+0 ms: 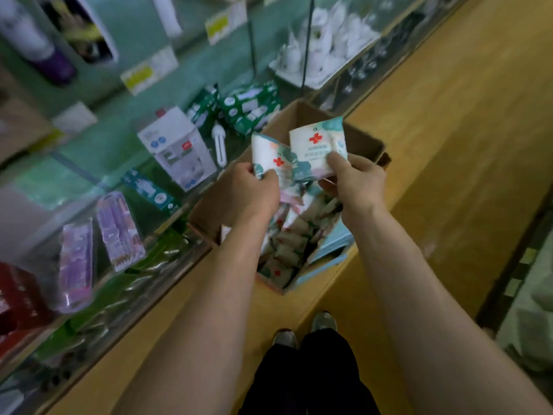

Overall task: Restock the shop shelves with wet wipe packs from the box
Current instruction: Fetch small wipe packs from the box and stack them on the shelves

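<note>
Above the open box (363, 142), head view: left hand (254, 190) pinches one wet wipe pack (270, 157); right hand (357, 181) pinches another (318, 143). More packs fill the box. Risk: slick wrappers slipping from thin pinches en route to the shelf (119, 151).

The box (363, 145) is matt brown cardboard. The wet wipe packs (314, 146) are soft, faintly glossy plastic film. Left, the shelves (86, 178) are shiny glass.

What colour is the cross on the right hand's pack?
Red: the cross stands on a white pack, shown in the head view.
</note>
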